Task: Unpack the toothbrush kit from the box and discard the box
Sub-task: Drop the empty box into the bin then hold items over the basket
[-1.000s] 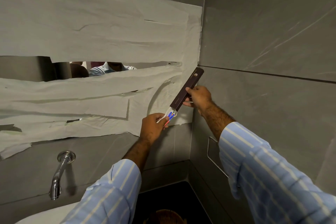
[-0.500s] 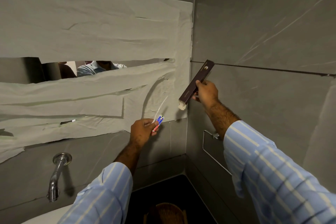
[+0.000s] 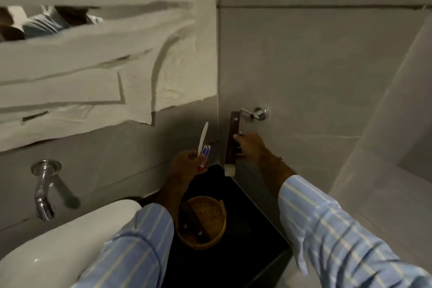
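Already our left hand [image 3: 187, 163] pinched the toothbrush [image 3: 202, 138] and toothpaste tube [image 3: 205, 155], our right hand [image 3: 251, 148] gripped the box [image 3: 232, 142] above the basket [image 3: 205, 222] below both hands; released carelessly, it could miss

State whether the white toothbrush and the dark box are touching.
Apart. The head view shows bare wall between the toothbrush in the left hand and the box in the right hand.
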